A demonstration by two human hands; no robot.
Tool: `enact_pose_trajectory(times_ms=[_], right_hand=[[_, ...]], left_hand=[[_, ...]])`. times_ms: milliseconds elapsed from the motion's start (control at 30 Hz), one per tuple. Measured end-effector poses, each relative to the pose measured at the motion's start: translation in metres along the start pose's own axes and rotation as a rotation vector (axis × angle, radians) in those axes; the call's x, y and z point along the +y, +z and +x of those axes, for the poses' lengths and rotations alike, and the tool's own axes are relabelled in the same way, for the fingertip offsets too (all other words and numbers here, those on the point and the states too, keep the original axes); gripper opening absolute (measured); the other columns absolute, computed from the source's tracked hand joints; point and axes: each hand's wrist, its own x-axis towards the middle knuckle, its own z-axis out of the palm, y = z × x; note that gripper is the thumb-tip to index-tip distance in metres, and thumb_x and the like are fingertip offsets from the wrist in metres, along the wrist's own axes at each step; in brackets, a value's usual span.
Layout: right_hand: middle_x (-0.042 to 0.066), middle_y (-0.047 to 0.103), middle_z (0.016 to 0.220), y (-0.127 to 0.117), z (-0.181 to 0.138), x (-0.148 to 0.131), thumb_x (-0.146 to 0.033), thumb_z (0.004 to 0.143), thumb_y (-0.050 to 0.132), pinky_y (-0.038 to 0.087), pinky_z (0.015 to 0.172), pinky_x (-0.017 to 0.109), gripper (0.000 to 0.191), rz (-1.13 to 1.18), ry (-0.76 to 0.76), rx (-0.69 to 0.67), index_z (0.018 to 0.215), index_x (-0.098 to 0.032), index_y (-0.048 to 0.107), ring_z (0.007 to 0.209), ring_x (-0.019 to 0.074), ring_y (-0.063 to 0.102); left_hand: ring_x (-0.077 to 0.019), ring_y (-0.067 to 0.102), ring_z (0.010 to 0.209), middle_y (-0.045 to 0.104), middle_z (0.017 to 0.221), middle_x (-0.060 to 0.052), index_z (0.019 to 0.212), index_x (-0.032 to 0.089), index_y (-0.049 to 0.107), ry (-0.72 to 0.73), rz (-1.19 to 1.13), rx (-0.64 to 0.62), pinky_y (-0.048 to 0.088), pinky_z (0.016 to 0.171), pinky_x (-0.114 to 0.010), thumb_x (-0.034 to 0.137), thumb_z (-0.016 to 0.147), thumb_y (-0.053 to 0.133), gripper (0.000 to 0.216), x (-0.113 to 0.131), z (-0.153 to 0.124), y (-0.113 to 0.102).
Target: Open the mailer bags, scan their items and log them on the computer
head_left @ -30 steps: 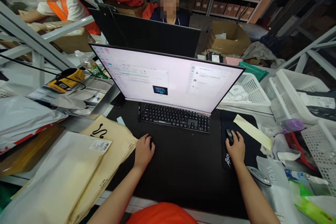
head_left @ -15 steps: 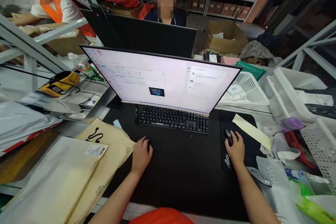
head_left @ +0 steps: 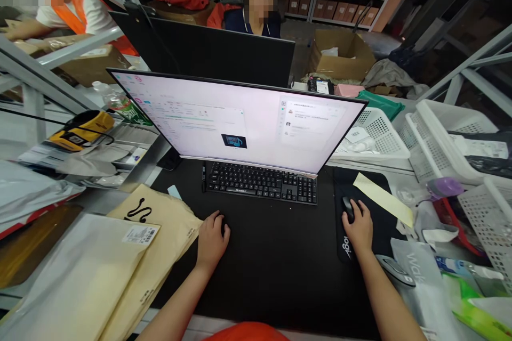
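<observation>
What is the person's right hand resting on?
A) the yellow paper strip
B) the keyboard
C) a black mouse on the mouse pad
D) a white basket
C: the right hand covers a black mouse on the dark mouse pad, short of the keyboard and beside the yellow paper strip.

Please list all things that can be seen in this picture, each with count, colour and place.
monitor: 1, white lit screen, centre of desk
keyboard: 1, black, under the monitor
mouse: 1, black, on mouse pad
mouse pad: 1, black, right of keyboard
desk mat: 1, black, under keyboard
padded envelopes: 2, tan and white, left on the desk
scanner: 1, yellow and black, far left
baskets: at least 3, white, right side
yellow paper strip: 1, right of mouse
cardboard box: 1, brown, behind
other people: 2, across the desk
left hand: resting closed on the mat
right hand: on the mouse
</observation>
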Motion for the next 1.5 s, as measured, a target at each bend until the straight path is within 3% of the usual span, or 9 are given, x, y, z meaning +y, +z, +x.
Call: enact_pose_trajectory(times_ms=[900,1500], right_hand=[[0.018,0.054,0.143,-0.0022,-0.0001,-0.0022,-0.043,0.091,0.052,0.052,0.096,0.050,0.052,-0.034,0.027,0.011,0.136,-0.017,0.063,0.121,0.0339,0.058],[0.017,0.056,0.141,-0.0021,-0.0010,0.0002,-0.042,0.091,0.055,0.053,0.093,0.046,0.050,-0.072,-0.037,0.036,0.134,-0.017,0.063,0.116,0.0320,0.061]], left_hand=[[-0.0346,0.061,0.112,0.063,0.122,-0.020,0.111,0.015,0.062,0.019,0.013,0.010,0.050,0.100,-0.050,0.024,0.095,0.049,0.022,0.0013,0.0007,-0.0014],[-0.0343,0.062,0.114,0.064,0.123,-0.021,0.111,0.013,0.063,0.027,0.016,0.018,0.050,0.101,-0.051,0.024,0.096,0.050,0.023,-0.0003,-0.0004,-0.0005]])
